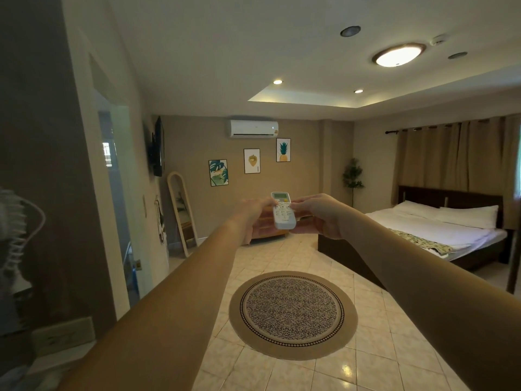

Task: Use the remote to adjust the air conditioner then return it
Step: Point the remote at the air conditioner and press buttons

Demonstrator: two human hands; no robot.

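A white remote (282, 211) with a small screen at its top is held upright at arm's length, pointing toward the far wall. My left hand (257, 215) grips its left side and back. My right hand (317, 215) holds its right side, with the thumb resting on the buttons. High on the far wall hangs the white air conditioner (253, 128), above and slightly left of the remote. Both arms are stretched out in front of me.
A round patterned rug (293, 314) lies on the tiled floor ahead. A bed (439, 230) with white sheets stands at the right. A leaning mirror (181, 213) and a wall television (158, 148) are at the left, near an open doorway (118, 193).
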